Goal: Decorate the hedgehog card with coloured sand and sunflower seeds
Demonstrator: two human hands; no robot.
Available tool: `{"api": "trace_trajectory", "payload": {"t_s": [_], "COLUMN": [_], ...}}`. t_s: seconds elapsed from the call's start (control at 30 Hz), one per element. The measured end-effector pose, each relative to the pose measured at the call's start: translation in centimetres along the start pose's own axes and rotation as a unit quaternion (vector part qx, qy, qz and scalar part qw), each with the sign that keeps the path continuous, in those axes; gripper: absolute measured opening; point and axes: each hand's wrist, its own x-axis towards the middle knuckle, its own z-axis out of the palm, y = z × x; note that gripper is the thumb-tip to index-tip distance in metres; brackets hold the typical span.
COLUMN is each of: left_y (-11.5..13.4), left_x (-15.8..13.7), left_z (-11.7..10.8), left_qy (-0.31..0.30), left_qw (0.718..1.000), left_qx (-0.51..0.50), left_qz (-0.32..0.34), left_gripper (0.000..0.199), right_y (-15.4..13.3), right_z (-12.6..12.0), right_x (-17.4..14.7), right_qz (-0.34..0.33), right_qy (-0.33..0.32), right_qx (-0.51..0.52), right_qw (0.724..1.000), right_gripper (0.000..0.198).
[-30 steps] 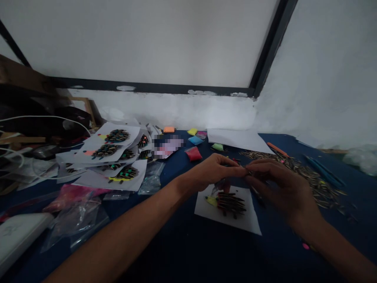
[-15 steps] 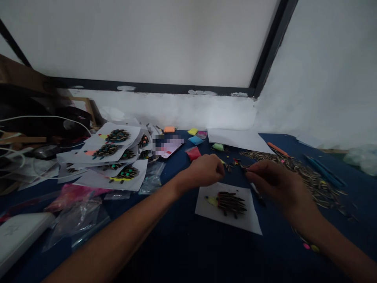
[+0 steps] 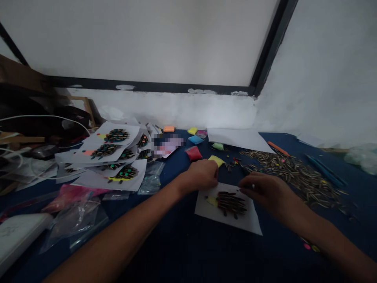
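A white sheet of paper (image 3: pixel 206 212) lies on the blue table, bearing a hedgehog figure (image 3: pixel 231 203) with dark striped sunflower seeds for spines and a yellow clay head. My left hand (image 3: pixel 203 175) is closed at the sheet's upper left edge; its fingertips are hidden, and whatever is in them does not show. Over the upper right of the sheet, my right hand (image 3: pixel 262 192) is closed in a pinch close to the spines. A speck shows by its fingertips, too small to name. Just behind my left hand lies a yellow clay packet (image 3: pixel 216 160).
Loose sunflower seeds (image 3: pixel 306 177) spread to the right, near an orange tool (image 3: pixel 277 148). Red (image 3: pixel 193 153) and blue (image 3: pixel 196 139) clay packets lie behind. Stacked finished hedgehog sheets (image 3: pixel 85 179), a phone (image 3: pixel 173 145) and plastic bags (image 3: pixel 78 220) occupy the left.
My right hand has moved from near the seeds toward me and left, over the sheet. My left hand has lowered to the sheet's upper edge, uncovering the yellow packet.
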Motion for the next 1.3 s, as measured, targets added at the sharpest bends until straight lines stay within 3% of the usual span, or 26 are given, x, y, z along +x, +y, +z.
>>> {"api": "trace_trajectory", "payload": {"t_s": [0.4, 0.8, 1.3], "left_y": [-0.5, -0.4, -0.3], "left_x": [0.2, 0.2, 0.0], "left_z": [0.3, 0.3, 0.2], "left_qy": [0.005, 0.008, 0.015], "left_qw": [1.0, 1.0, 1.0], "left_qx": [-0.027, -0.02, -0.008], "left_qz": [-0.001, -0.002, -0.003], "left_gripper": [0.021, 0.021, 0.019], "right_y": [-0.4, 1.3, 2.2], "right_z": [0.8, 0.0, 0.0], "right_x": [0.4, 0.9, 1.3], "right_qz": [-0.016, 0.01, 0.025], "right_qy": [-0.013, 0.092, 0.112], "right_qx": [-0.086, -0.156, -0.194], "right_qw": [0.996, 0.983, 0.974], "right_gripper": [0.019, 0.018, 0.026]}}
